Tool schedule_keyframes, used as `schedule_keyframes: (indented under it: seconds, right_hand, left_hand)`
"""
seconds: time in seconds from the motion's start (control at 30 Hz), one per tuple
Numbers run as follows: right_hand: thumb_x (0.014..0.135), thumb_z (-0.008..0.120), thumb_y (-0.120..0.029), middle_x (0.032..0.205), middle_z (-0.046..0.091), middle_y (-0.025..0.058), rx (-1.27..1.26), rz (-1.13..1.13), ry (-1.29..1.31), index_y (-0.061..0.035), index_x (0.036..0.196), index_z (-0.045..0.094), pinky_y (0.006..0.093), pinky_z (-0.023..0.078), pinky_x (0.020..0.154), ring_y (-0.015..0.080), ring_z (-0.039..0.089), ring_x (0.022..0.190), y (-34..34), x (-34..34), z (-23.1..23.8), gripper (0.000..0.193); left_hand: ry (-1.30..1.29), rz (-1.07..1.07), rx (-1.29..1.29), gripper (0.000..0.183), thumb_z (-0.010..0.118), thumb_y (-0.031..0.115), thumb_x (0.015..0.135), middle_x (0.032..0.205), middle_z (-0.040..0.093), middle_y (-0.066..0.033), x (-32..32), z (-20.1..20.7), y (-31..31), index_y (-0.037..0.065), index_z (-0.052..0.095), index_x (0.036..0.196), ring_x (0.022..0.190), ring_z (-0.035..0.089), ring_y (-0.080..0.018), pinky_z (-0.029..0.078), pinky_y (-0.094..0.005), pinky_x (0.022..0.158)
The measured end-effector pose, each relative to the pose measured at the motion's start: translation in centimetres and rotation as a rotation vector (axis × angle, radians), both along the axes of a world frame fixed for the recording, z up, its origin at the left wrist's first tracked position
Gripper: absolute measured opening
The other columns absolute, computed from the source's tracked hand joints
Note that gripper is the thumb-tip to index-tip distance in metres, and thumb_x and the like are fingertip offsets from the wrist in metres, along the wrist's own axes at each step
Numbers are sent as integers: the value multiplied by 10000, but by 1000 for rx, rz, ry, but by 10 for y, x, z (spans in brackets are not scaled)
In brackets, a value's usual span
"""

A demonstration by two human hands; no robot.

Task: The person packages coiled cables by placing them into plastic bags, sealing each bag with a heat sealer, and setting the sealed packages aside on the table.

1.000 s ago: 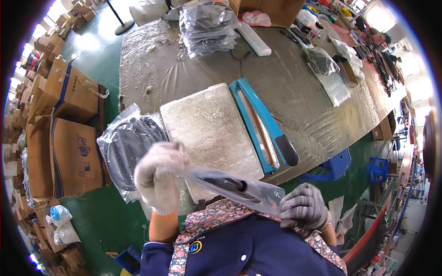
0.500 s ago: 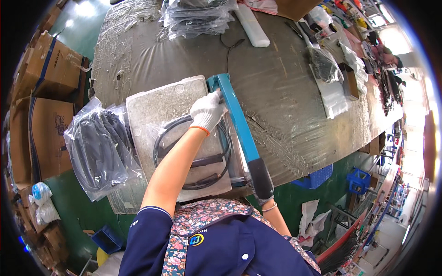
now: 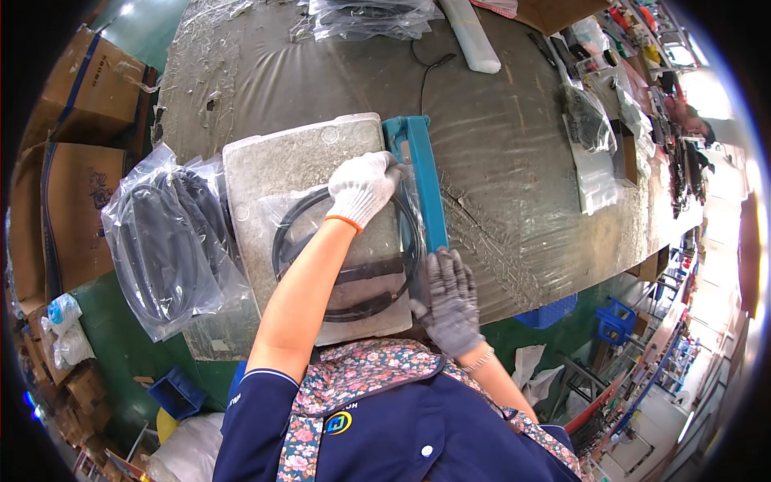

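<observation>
A teal hand-operated bag sealer (image 3: 430, 189) stands along the right side of a pale foam block (image 3: 265, 165). On the block lies a clear plastic bag (image 3: 333, 269) with a coiled black hose inside, its right edge at the sealer. My left hand (image 3: 361, 189), in a white knit glove, is closed on the bag's upper part beside the sealer; its fingertips are partly hidden. My right hand (image 3: 452, 301), in a grey glove, lies over the near end of the sealer's arm, fingers stretched out and thumb apart. The handle beneath it is hidden.
Bagged black hoses (image 3: 165, 241) lie left of the block. More clear bags (image 3: 369, 18) are stacked at the table's far side, near a white roll (image 3: 472, 36) and a thin black cable (image 3: 426, 76). Cardboard boxes (image 3: 84, 209) stand at the left, a blue stool (image 3: 618, 320) at the right.
The sealer's arm has come down toward its base. My right hand has moved up and forward from below the black handle to lie over it. My left hand stays by the sealer.
</observation>
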State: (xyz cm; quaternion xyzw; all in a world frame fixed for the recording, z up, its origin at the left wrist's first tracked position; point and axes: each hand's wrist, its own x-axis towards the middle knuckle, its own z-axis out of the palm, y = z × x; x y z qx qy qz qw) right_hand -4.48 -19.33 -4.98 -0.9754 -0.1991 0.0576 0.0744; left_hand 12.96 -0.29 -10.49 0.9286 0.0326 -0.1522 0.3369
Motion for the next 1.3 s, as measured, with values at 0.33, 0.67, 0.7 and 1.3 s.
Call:
schedule_keyframes:
  seconds: [0.33,0.67,0.7,1.3]
  right_hand:
    - [863,596,-456,1491,392,143,70,-104,-58,-72,1470,371,486,318,1083,345,428,1309,12,-9,-31,753]
    - [824,663,-394,1485,373,188,131,-132,-93,-49,1478,326,468,372,1041,350,460,1275,6,-7,-36,813]
    - [824,663,-394,1485,373,188,134,-129,-91,-49,1478,326,468,372,1041,350,460,1275,7,-7,-36,813]
    - [833,661,-358,1503,360,192,65,-144,-91,-72,1501,303,474,461,953,404,536,1176,8,-10,-37,810]
  left_hand:
    - [-620,-29,-10,375,719,260,781,1109,678,-112,-29,10,20,122,637,1120,1096,608,-309,454,-435,965]
    - [-728,-206,185,606,744,255,747,1287,572,-144,-176,12,105,92,554,1299,1221,506,-354,347,-542,1074]
    - [-654,-199,208,600,729,282,761,1305,565,-149,-181,11,108,97,558,1305,1241,493,-361,323,-549,1091]
    - [-564,-169,98,597,701,333,807,1379,512,-167,-189,-8,117,118,545,1342,1320,411,-395,215,-575,1145]
